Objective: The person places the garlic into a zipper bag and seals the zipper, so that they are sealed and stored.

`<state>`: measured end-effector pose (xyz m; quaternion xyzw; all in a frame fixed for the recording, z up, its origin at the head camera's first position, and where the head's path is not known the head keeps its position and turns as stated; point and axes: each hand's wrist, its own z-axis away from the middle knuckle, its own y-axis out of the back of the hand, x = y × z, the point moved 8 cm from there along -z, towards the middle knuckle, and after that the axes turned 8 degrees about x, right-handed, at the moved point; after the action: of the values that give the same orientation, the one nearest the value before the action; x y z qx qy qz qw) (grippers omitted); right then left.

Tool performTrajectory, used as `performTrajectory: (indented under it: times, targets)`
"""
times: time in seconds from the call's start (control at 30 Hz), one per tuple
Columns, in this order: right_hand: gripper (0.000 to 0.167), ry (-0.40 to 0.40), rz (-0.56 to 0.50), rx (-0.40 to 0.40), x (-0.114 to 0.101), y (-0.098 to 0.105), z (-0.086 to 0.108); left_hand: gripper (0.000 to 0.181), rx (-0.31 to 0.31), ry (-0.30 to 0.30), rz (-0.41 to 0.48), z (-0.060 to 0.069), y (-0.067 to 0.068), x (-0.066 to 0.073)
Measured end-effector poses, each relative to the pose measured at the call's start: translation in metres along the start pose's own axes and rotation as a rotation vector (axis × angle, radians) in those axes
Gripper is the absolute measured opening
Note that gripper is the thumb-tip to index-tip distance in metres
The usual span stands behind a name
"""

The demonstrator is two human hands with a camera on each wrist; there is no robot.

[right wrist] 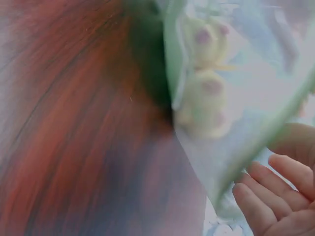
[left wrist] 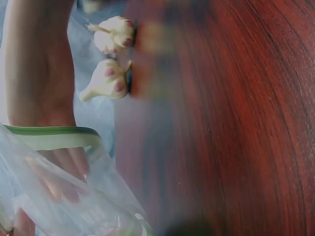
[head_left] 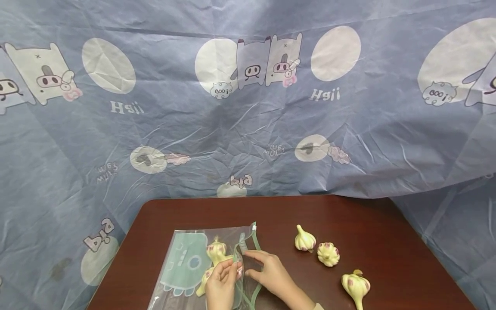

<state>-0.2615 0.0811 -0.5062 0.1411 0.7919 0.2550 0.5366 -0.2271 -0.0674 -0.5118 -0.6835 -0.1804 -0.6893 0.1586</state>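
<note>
A clear zip bag with a green monster print [head_left: 184,262] lies on the table, its green-edged mouth facing right. Garlic bulbs [head_left: 216,249] show through its plastic. My left hand [head_left: 222,284] pinches the bag near the mouth, beside a pink-marked bulb partly hidden by the fingers. Just right of it, my right hand [head_left: 273,275] is at the mouth edge, fingers extended and thumb apart, nothing gripped. In the left wrist view, the green-rimmed plastic [left wrist: 54,137] crosses in front of a hand. The right wrist view shows blurred bulbs [right wrist: 209,103] behind plastic and relaxed fingers [right wrist: 266,196].
Three loose garlic bulbs lie right of the bag: one [head_left: 305,239] farthest back, another [head_left: 328,254] beside it, and a third [head_left: 355,286] nearer the front right. The dark red table [head_left: 271,211] meets a blue patterned cloth [head_left: 248,120] behind.
</note>
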Motion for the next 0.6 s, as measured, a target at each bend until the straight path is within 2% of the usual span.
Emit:
performTrajectory:
  times: [0.13,0.3,0.43,0.6]
  targets:
    - [0.049,-0.043,-0.031,0.053,0.001,0.029,0.017,0.018,0.01,0.006,0.027,0.0,0.0,0.0]
    - [0.049,-0.126,-0.006,0.099,0.008,0.059,0.038,0.018,0.016,0.0,0.047,0.0,-0.002,0.0]
    - [0.046,-0.111,0.079,0.179,0.01,0.082,0.054,0.019,0.006,0.009,0.059,0.0,-0.003,-0.002]
    - [0.048,-0.088,0.234,0.347,0.011,0.11,0.073,0.02,-0.005,0.022,0.056,0.0,-0.005,-0.004]
